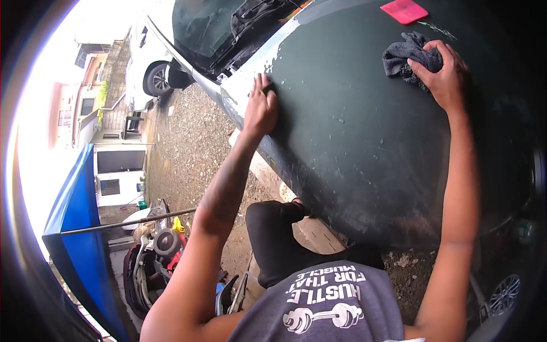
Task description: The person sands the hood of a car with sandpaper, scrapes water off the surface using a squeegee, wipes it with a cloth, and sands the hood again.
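Observation:
My right hand (443, 71) grips a crumpled dark grey cloth (403, 57) on the upper right of a dark green car hood (342, 137). Just above the cloth lies a flat pink-red piece (404, 11). My left hand (261, 105) rests on the hood's left edge with its fingers stretched out, beside a whitish patch (242, 85) with a ragged border. It holds nothing. Small drops or specks dot the hood between my hands.
The windshield (205, 25) and side mirror (178, 75) are at the top. A white car (149, 68) stands on gravel at the upper left. Lower left are a blue canopy (74, 228), a tire (167, 243) and piled parts. A wheel (504, 294) shows at the lower right.

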### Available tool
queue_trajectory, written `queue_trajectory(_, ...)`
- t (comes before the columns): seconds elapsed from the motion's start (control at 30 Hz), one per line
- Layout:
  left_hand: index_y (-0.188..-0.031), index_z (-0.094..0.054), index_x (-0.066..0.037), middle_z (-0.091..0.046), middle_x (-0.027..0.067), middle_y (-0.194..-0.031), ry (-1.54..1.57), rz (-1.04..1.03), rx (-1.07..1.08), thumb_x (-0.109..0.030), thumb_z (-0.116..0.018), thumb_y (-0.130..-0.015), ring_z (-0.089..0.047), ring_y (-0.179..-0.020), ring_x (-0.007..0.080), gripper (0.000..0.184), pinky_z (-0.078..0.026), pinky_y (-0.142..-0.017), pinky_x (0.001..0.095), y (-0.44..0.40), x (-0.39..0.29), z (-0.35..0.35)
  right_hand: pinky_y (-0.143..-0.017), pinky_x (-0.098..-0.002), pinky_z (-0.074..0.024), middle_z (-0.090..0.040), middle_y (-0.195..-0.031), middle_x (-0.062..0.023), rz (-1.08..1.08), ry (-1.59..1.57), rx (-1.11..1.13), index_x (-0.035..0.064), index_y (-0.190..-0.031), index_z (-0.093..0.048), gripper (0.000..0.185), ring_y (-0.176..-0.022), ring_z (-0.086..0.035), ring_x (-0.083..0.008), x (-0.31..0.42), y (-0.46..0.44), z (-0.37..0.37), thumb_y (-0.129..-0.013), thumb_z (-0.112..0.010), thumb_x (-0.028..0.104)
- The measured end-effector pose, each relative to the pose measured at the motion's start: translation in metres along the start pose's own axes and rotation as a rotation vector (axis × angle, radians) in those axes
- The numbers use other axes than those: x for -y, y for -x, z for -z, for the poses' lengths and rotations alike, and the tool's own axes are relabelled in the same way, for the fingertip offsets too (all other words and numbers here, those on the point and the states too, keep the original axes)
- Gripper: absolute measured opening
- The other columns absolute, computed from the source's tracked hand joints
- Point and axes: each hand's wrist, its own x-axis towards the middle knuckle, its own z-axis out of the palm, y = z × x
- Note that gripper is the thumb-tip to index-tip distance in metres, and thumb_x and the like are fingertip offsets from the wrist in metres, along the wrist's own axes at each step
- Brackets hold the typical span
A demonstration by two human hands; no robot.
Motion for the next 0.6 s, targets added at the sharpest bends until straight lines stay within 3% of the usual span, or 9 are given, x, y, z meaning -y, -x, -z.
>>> queue_trajectory(0.07,-0.116,-0.051,0.017,-0.035,0.0372,-0.146,-0.324,-0.151,-0.039,-0.007,-0.038,-0.092,-0.027,-0.142,0.0490,0.036,-0.017,-0.120,0.0543,0.018,-0.002,-0.019,-0.087,-0.0414,-0.0502,-0.068,-0.100,-0.0056,0.015,0.001,-0.010,0.0139,-0.099,-0.061,0.041,-0.097,-0.065,-0.0300,0.001,0.004,0.000,-0.075,-0.079,0.042)
queue_trajectory(0.13,-0.143,-0.035,0.010,-0.024,0.0348,-0.153,0.030,0.068,0.047,-0.015,-0.040,-0.092,-0.020,-0.147,0.0448,0.058,-0.015,-0.121,0.0504,0.059,-0.068,-0.008,-0.087,-0.0412,-0.0503,-0.068,-0.100,-0.0057,0.018,0.003,-0.037,0.0136,-0.099,-0.062,0.041,-0.095,-0.065,-0.0303,-0.002,-0.001,0.001,-0.075,-0.079,0.042)
queue_trajectory(0.2,-0.150,-0.023,0.009,-0.019,0.0338,-0.156,0.108,-0.006,0.229,-0.021,-0.039,-0.092,-0.017,-0.147,0.0439,0.067,-0.013,-0.121,0.0494,0.074,-0.084,0.010,-0.086,-0.0418,-0.0505,-0.068,-0.100,-0.0056,0.034,-0.005,-0.016,0.0136,-0.099,-0.061,0.041,-0.095,-0.065,-0.0314,-0.001,0.000,0.000,-0.075,-0.079,0.042)
queue_trajectory(0.27,-0.144,-0.032,0.012,-0.023,0.0366,-0.153,0.062,0.018,0.144,-0.016,-0.038,-0.093,-0.022,-0.146,0.0453,0.059,-0.017,-0.120,0.0510,0.033,-0.045,0.004,-0.086,-0.0417,-0.0504,-0.068,-0.100,-0.0055,0.008,-0.010,0.013,0.0135,-0.099,-0.061,0.041,-0.095,-0.065,-0.0310,0.004,0.002,-0.001,-0.075,-0.079,0.041)
queue_trajectory(0.33,-0.135,-0.042,0.015,-0.028,0.0405,-0.148,-0.334,-0.293,0.048,-0.010,-0.036,-0.093,-0.026,-0.142,0.0491,0.049,-0.020,-0.119,0.0527,-0.017,0.017,-0.017,-0.086,-0.0415,-0.0502,-0.068,-0.099,-0.0053,-0.054,0.004,0.047,0.0133,-0.099,-0.061,0.040,-0.096,-0.064,-0.0302,0.004,0.000,0.003,-0.075,-0.079,0.040)
queue_trajectory(0.37,-0.125,-0.048,0.018,-0.032,0.0432,-0.143,-0.443,-0.258,0.078,-0.004,-0.034,-0.092,-0.030,-0.139,0.0526,0.042,-0.023,-0.118,0.0537,-0.020,0.002,-0.015,-0.085,-0.0416,-0.0507,-0.068,-0.099,-0.0050,0.004,0.004,0.005,0.0131,-0.099,-0.061,0.040,-0.097,-0.064,-0.0302,0.001,0.002,0.003,-0.074,-0.079,0.040)
queue_trajectory(0.47,-0.146,-0.029,0.011,-0.020,0.0395,-0.152,0.017,-0.024,0.089,-0.016,-0.042,-0.090,-0.019,-0.145,0.0504,0.063,-0.018,-0.120,0.0526,0.037,-0.086,-0.017,-0.084,-0.0421,-0.0511,-0.068,-0.100,-0.0048,0.084,-0.010,-0.052,0.0130,-0.098,-0.060,0.040,-0.098,-0.064,-0.0297,-0.002,0.001,0.001,-0.074,-0.079,0.039)
queue_trajectory(0.57,-0.150,-0.015,0.011,-0.014,0.0373,-0.155,0.058,-0.123,0.217,-0.024,-0.044,-0.090,-0.013,-0.146,0.0492,0.075,-0.015,-0.121,0.0509,0.033,-0.088,-0.009,-0.085,-0.0417,-0.0507,-0.067,-0.099,-0.0037,-0.028,0.022,0.009,0.0138,-0.098,-0.060,0.040,-0.097,-0.064,-0.0288,0.005,0.003,0.001,-0.074,-0.079,0.039)
queue_trajectory(0.6,-0.142,-0.028,0.018,-0.020,0.0403,-0.151,0.083,-0.091,0.119,-0.018,-0.041,-0.092,-0.019,-0.144,0.0511,0.063,-0.017,-0.120,0.0509,0.007,-0.072,-0.015,-0.085,-0.0414,-0.0507,-0.067,-0.099,-0.0032,-0.017,0.017,-0.002,0.0143,-0.098,-0.060,0.040,-0.097,-0.064,-0.0286,0.004,0.002,0.001,-0.074,-0.079,0.040)
